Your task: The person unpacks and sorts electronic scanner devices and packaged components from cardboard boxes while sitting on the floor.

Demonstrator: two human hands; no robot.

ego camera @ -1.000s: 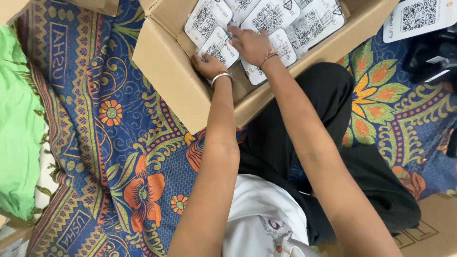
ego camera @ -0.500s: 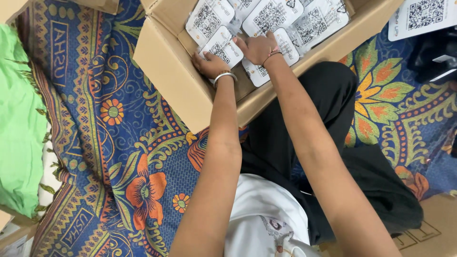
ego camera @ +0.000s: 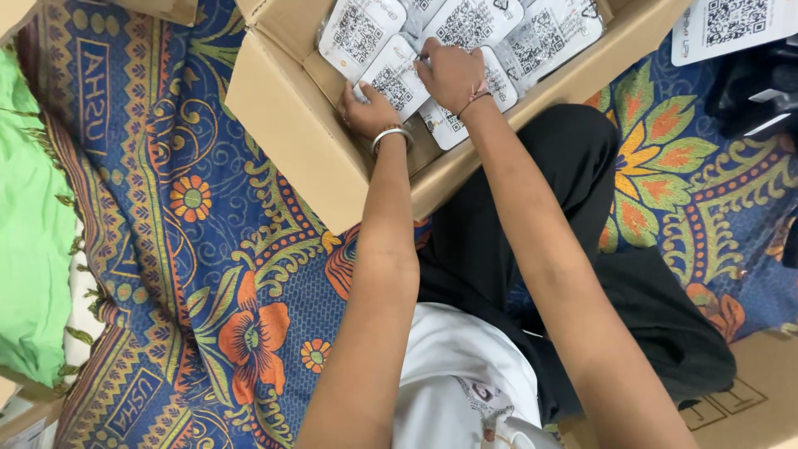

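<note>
Both hands (ego camera: pixel 416 91) have slid deeper over the packets (ego camera: pixel 397 79).

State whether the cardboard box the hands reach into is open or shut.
Open. The cardboard box has its flaps turned outward, and both the left hand and the right hand rest on the wrapped white cards inside.

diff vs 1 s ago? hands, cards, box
The right hand slid slightly up, further into the open brown cardboard box, resting on the wrapped white code-printed cards. The left hand stays on the lower card beside the box wall. Nothing lifted or released; the patterned blue floral blanket is unchanged.
</note>
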